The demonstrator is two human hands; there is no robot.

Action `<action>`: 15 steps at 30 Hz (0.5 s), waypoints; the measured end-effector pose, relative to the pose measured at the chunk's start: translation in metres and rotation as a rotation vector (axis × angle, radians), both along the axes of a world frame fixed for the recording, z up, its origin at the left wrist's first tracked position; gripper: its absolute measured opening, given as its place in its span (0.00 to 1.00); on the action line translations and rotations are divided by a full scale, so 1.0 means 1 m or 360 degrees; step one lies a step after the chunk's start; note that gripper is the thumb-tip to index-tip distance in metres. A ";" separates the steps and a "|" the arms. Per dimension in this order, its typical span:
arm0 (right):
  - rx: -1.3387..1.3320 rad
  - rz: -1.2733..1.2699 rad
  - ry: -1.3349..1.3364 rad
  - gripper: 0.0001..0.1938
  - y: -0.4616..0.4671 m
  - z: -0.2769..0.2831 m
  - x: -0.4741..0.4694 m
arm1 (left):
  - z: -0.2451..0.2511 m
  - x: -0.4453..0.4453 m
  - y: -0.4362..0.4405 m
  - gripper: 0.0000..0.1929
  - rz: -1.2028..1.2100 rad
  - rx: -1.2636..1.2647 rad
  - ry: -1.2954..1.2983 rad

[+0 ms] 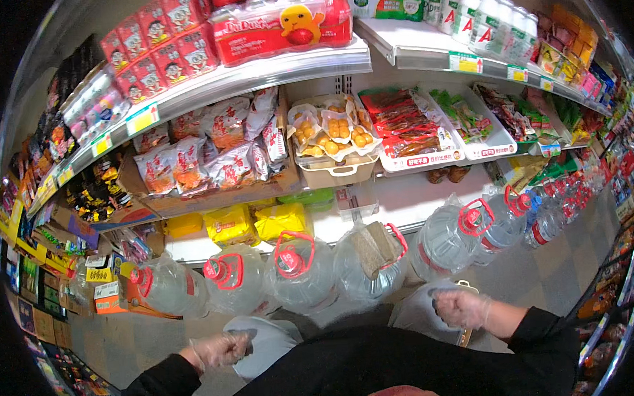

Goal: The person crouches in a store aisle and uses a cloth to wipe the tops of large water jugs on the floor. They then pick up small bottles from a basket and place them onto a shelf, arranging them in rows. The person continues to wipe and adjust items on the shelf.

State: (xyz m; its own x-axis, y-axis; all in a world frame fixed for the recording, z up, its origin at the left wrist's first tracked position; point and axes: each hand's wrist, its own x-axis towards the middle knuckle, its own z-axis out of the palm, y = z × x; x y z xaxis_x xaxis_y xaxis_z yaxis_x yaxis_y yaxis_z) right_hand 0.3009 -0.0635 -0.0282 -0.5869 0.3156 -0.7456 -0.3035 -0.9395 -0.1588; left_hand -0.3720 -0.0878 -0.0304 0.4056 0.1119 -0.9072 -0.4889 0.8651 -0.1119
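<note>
My left hand (223, 349), in a clear plastic glove, is curled beside my left knee (265, 343). Its fingers are closed, and nothing shows in them. Similarly gloved, my right hand (460, 306) is closed by my right knee (417, 311). A beige plastic basket (465, 336) stands beside that leg, partly hidden by the hand and wrist. Just in front of my knees, large water bottles with red handles form a row, among them one bottle (299, 274) near the middle. A folded grey-brown cloth (376, 248) lies over the top of its right neighbour (353, 279).
Behind the bottles rises a store shelf (403, 199). It carries yellow packages (230, 225), bagged snacks (227, 122), a beige basket of round snacks (342, 171) and a white tray of red packets (404, 121). Drinks fill the upper shelf (304, 64). More racks (615, 338) flank me.
</note>
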 end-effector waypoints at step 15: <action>0.0830 0.1128 -0.1102 0.15 0.105 -0.030 -0.092 | 0.052 0.107 0.096 0.08 -0.0930 0.1029 0.0666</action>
State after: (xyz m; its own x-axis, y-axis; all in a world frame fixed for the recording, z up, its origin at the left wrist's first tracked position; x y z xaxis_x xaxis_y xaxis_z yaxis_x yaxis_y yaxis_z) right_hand 0.2089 0.0410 -0.0578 -0.2676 0.4439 -0.8552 0.5802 -0.6344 -0.5108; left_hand -0.2652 0.0086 0.0220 0.2134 0.5235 -0.8249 0.1459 0.8178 0.5567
